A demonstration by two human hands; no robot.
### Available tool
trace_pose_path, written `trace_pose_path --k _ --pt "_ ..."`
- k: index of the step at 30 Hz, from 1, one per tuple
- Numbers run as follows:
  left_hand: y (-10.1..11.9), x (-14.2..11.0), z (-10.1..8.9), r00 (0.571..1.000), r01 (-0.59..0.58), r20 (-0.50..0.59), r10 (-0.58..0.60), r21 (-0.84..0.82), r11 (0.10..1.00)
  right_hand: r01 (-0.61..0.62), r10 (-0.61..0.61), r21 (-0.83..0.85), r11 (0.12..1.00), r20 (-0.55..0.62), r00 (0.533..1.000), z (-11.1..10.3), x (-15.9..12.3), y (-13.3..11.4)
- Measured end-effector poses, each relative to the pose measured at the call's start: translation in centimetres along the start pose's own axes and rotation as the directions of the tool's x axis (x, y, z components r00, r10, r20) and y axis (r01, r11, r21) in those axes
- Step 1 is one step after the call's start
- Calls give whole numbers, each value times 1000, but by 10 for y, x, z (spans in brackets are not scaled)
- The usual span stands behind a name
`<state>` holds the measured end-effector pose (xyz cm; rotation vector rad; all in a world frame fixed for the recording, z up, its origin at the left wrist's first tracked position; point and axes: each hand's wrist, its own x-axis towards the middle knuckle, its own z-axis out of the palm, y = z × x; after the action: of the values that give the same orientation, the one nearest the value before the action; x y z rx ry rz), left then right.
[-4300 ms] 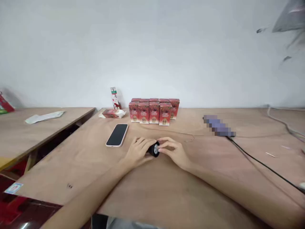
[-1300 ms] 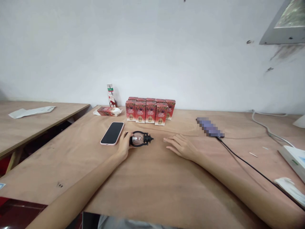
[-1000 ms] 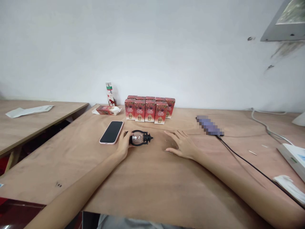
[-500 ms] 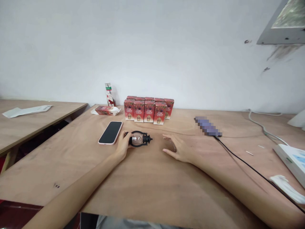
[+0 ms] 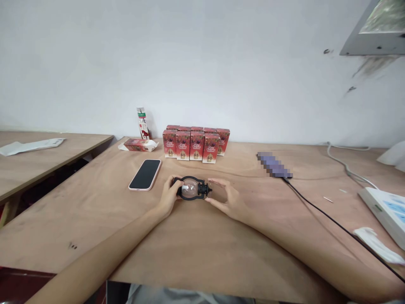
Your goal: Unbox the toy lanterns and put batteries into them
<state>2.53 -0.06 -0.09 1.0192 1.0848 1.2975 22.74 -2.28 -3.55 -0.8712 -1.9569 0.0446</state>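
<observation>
A small black lantern (image 5: 190, 188) with a clear rounded globe lies sideways over the wooden table, its pointed top toward the right. My left hand (image 5: 169, 194) grips it by the base end, thumb and fingers closed around it. Beside the pointed top, my right hand (image 5: 229, 198) is open, thumb and fingers apart on either side of the tip; nothing is held in it. Behind the lantern, several red and white printed boxes (image 5: 196, 145) stand in two rows.
Left of my hands lies a phone with a pink edge (image 5: 145, 174). Behind it are an opened red box (image 5: 141, 145) and a bottle (image 5: 144, 127). At right, a blurred-out device (image 5: 274, 164) has a black cable (image 5: 319, 209) running to the front right, near a white box (image 5: 384, 215).
My left hand has moved the lantern slightly to the right. My right hand has come left, so its thumb and fingers are now close to the lantern's top. The view has shifted slightly.
</observation>
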Motion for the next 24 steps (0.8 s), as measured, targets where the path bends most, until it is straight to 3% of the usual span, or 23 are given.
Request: trace_pose_path --k 11,24 --pt "-1 -4 2 999 9 32 -8 -12 1000 137 -137 -35 990 15 990 -1 2 -2" --pt "0 -5 2 998 39 59 -37 -34 999 71 -73 27 997 62 995 -1 2 0"
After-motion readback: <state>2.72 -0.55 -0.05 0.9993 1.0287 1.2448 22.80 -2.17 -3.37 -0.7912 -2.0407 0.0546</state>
